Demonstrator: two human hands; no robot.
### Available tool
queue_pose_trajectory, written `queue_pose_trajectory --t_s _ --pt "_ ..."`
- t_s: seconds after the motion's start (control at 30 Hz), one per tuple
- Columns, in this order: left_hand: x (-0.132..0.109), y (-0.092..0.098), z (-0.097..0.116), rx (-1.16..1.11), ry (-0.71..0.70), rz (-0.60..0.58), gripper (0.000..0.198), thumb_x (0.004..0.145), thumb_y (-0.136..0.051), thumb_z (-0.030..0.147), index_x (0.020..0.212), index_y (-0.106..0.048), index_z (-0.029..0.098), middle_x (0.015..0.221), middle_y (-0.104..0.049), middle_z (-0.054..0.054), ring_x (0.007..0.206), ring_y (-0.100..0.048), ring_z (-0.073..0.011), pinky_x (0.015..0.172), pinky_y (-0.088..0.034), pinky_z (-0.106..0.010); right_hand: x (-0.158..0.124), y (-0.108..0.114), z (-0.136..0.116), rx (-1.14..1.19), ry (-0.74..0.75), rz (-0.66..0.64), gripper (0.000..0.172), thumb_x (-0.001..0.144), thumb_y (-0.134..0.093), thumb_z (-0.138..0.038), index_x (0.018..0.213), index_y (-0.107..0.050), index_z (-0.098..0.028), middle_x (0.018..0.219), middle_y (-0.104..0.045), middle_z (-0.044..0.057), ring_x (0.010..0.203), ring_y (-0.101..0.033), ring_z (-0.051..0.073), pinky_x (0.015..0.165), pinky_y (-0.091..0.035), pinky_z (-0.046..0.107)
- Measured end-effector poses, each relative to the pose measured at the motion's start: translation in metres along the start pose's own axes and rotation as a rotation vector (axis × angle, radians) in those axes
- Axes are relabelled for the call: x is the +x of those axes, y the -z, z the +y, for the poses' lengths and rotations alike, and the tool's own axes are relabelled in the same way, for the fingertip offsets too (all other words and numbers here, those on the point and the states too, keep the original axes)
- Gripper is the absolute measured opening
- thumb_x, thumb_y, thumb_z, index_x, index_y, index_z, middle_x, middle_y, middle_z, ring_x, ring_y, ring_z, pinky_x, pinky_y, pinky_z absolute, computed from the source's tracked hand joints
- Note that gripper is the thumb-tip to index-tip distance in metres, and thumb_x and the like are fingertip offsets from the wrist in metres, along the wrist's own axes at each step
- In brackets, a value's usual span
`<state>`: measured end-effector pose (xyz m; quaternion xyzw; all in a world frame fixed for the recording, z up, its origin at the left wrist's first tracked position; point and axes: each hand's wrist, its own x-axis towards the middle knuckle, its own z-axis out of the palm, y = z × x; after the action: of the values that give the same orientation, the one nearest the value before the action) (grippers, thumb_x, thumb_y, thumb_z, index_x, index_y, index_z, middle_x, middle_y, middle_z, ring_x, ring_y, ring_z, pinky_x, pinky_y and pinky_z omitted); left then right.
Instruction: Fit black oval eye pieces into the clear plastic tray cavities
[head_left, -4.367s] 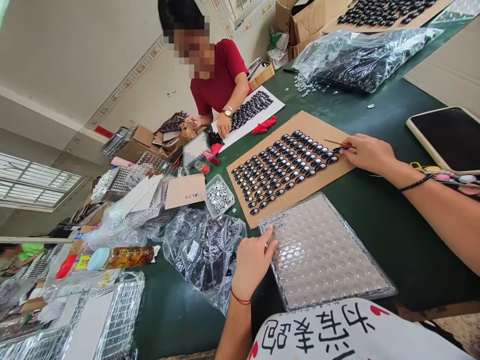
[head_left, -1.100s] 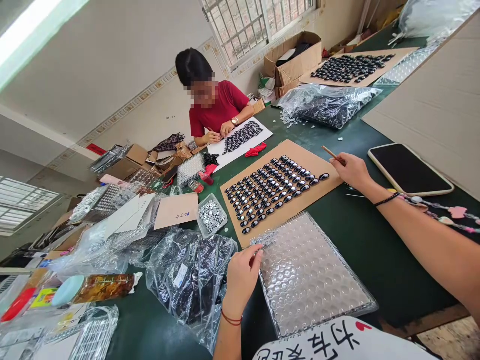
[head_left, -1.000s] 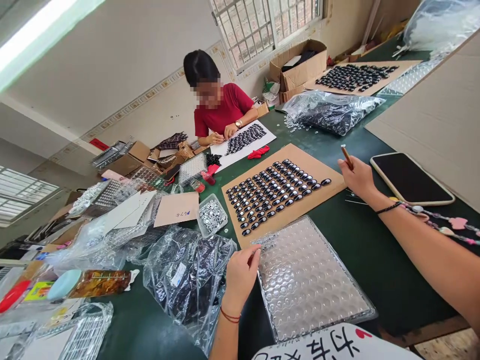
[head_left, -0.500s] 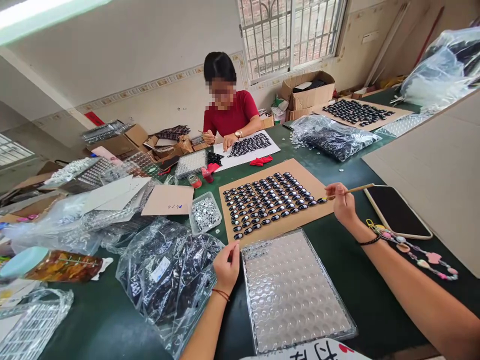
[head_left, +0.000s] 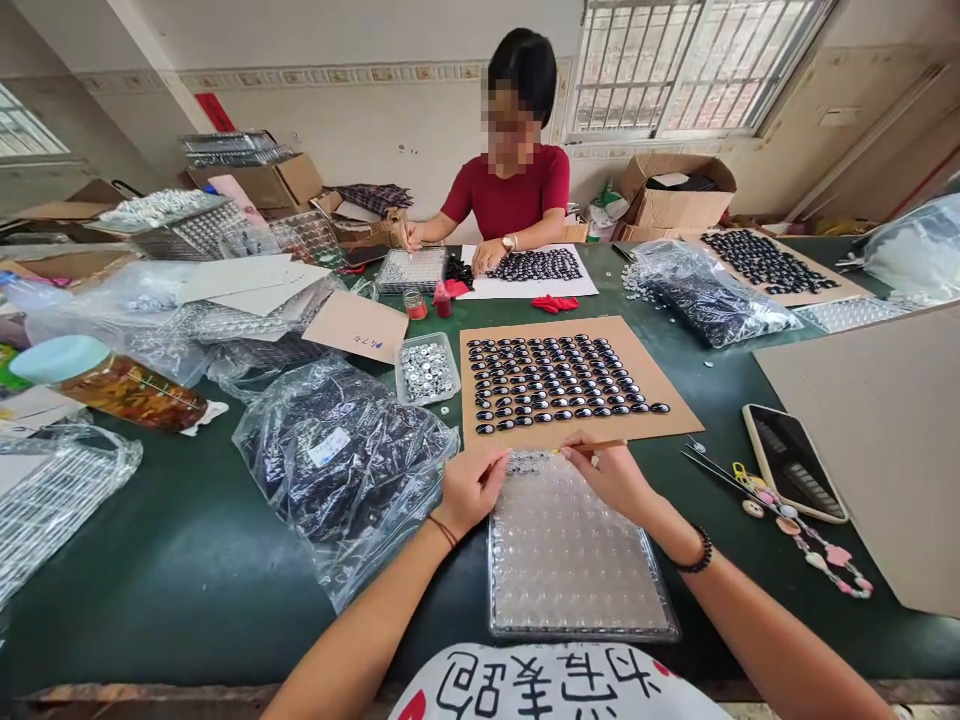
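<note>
Pinching thin wooden stick point(head_left: 596, 447), right hand point(head_left: 611, 478); left hand point(head_left: 466, 487) fingers steady clear bubbled plastic tray point(head_left: 577, 560) (a slip could shift it).

A person in a red top point(head_left: 514, 195) sits at the far side of the green table point(head_left: 187, 540), across from the hands, bent over a white sheet point(head_left: 480, 287) of dark pieces. Left of the hands lies a clear plastic bag point(head_left: 337, 465) of dark items, with a small tub point(head_left: 426, 370) of silvery pieces beyond it. To the right rest a phone point(head_left: 795, 462) with a beaded strap point(head_left: 814, 545), and large cardboard sheets point(head_left: 885, 440).
</note>
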<state>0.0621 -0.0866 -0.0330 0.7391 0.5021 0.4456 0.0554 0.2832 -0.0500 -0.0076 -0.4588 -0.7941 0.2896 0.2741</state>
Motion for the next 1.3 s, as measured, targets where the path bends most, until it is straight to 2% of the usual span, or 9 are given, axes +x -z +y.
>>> queue_pose_trajectory --t_s 0.17,0.27,0.37,0.47,0.57,0.77,1.0,1.17,1.3 --pt "0.0 0.007 0.019 -0.052 -0.073 -0.076 0.015 0.082 -0.05 0.019 0.087 -0.064 0.018 0.066 -0.065 -0.001 0.06 -0.058 -0.0123 0.061 -0.045 -0.024 0.002 -0.005 -0.001 -0.046 0.074 -0.014 0.015 0.087 -0.043 -0.026 0.085 -0.057 -0.02 0.078 -0.063 0.003 0.067 -0.057 0.015 0.06 -0.043 0.025" --pt "0.001 0.011 0.031 -0.054 0.035 -0.214 0.021 0.085 -0.046 0.023 0.102 -0.058 0.018 0.077 -0.065 -0.002 0.067 -0.058 -0.0132 0.066 -0.044 -0.025 -0.01 0.001 -0.012 -0.068 0.162 0.044 0.015 0.088 -0.043 -0.025 0.085 -0.056 -0.019 0.075 -0.062 0.003 0.065 -0.057 0.014 0.059 -0.042 0.025" --pt "0.0 0.011 0.043 -0.026 0.15 -0.328 0.03 0.088 -0.042 0.03 0.114 -0.048 0.017 0.088 -0.063 -0.004 0.072 -0.057 -0.0147 0.067 -0.042 -0.027 -0.025 0.007 -0.028 -0.072 0.315 -0.006 0.016 0.089 -0.04 -0.023 0.088 -0.055 -0.019 0.073 -0.062 0.003 0.064 -0.056 0.013 0.059 -0.041 0.025" --pt "-0.002 0.01 0.053 0.016 0.078 -0.472 0.023 0.09 -0.034 0.027 0.09 -0.055 0.019 0.078 -0.061 -0.002 0.07 -0.056 -0.0155 0.066 -0.037 -0.029 -0.035 0.008 -0.04 -0.09 0.473 -0.07 0.017 0.09 -0.037 -0.023 0.088 -0.053 -0.018 0.068 -0.06 0.003 0.061 -0.054 0.013 0.058 -0.04 0.025" --pt "-0.002 0.009 0.057 0.036 0.014 -0.569 0.026 0.089 -0.034 0.023 0.07 -0.051 0.018 0.063 -0.057 0.0 0.063 -0.053 -0.0145 0.063 -0.033 -0.028 -0.039 0.005 -0.043 -0.116 0.528 -0.033 0.015 0.09 -0.039 -0.023 0.087 -0.053 -0.018 0.066 -0.06 0.002 0.058 -0.053 0.013 0.056 -0.038 0.026" --pt "0.005 0.015 0.055 0.021 0.072 -0.598 0.024 0.086 -0.04 0.024 0.065 -0.047 0.018 0.058 -0.053 0.002 0.057 -0.048 -0.0126 0.061 -0.032 -0.027 -0.039 -0.003 -0.039 -0.115 0.581 0.043 0.008 0.088 -0.044 -0.019 0.087 -0.052 -0.018 0.064 -0.06 0.0 0.056 -0.05 0.012 0.054 -0.036 0.026" --pt "0.007 0.019 0.054 -0.058 0.161 -0.593 0.019 0.082 -0.043 0.02 0.065 -0.051 0.018 0.058 -0.055 0.001 0.056 -0.047 -0.0128 0.06 -0.035 -0.026 -0.042 -0.007 -0.033 -0.066 0.511 0.134 0.013 0.088 -0.042 -0.02 0.083 -0.054 -0.018 0.061 -0.059 0.001 0.053 -0.049 0.011 0.052 -0.035 0.025" --pt "0.006 0.015 0.057 -0.307 0.432 -0.397 0.019 0.076 -0.05 0.02 0.058 -0.055 0.017 0.058 -0.058 0.0 0.054 -0.049 -0.0116 0.055 -0.039 -0.023 -0.044 0.0 -0.038 0.028 0.492 0.185 0.015 0.088 -0.041 -0.018 0.083 -0.055 -0.018 0.063 -0.061 0.002 0.056 -0.053 0.012 0.053 -0.039 0.025" --pt "0.002 0.008 0.063 -0.792 0.727 -0.366 0.023 0.073 -0.058 0.036 0.083 -0.059 0.016 0.076 -0.064 -0.004 0.059 -0.057 -0.0138 0.046 -0.043 -0.022 -0.044 0.004 -0.046 0.158 0.386 0.233 0.015 0.088 -0.041 -0.018 0.081 -0.053 -0.02 0.063 -0.061 0.001 0.053 -0.054 0.011 0.051 -0.041 0.023"
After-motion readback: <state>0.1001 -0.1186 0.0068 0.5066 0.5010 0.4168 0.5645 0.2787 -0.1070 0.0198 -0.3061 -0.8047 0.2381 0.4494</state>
